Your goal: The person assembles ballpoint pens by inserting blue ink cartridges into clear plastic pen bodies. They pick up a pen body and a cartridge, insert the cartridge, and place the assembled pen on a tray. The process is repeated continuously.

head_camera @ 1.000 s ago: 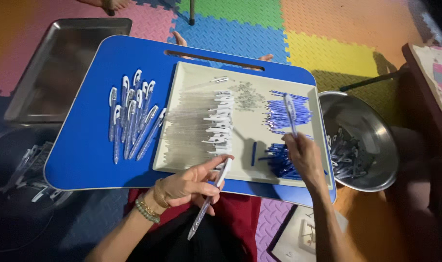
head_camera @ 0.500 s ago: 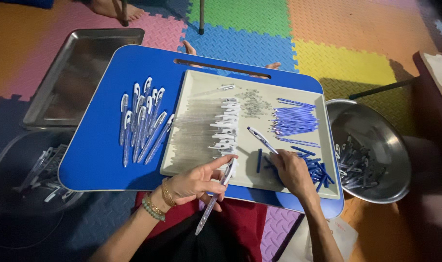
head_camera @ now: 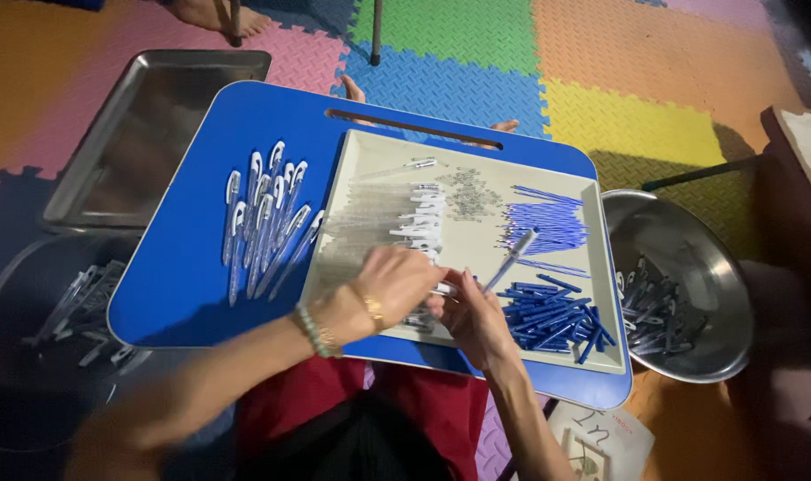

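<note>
Right hand (head_camera: 476,321) grips a clear pen barrel (head_camera: 510,260) over the beige tray (head_camera: 476,352) on the blue lap table (head_camera: 183,285). Left hand (head_camera: 392,285) fingers curled among the white pen parts (head_camera: 419,223), hold unclear; blue refills (head_camera: 548,224) nearby.

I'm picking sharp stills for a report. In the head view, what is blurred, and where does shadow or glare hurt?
Head view: the left hand and its forearm are motion-blurred; the right hand is softer-edged but readable, its pen slightly smeared. The blue lap table and cream tray are sharp and evenly lit. The lower left corner sinks into dark shadow. The steel bowl shows mild glare.
</note>
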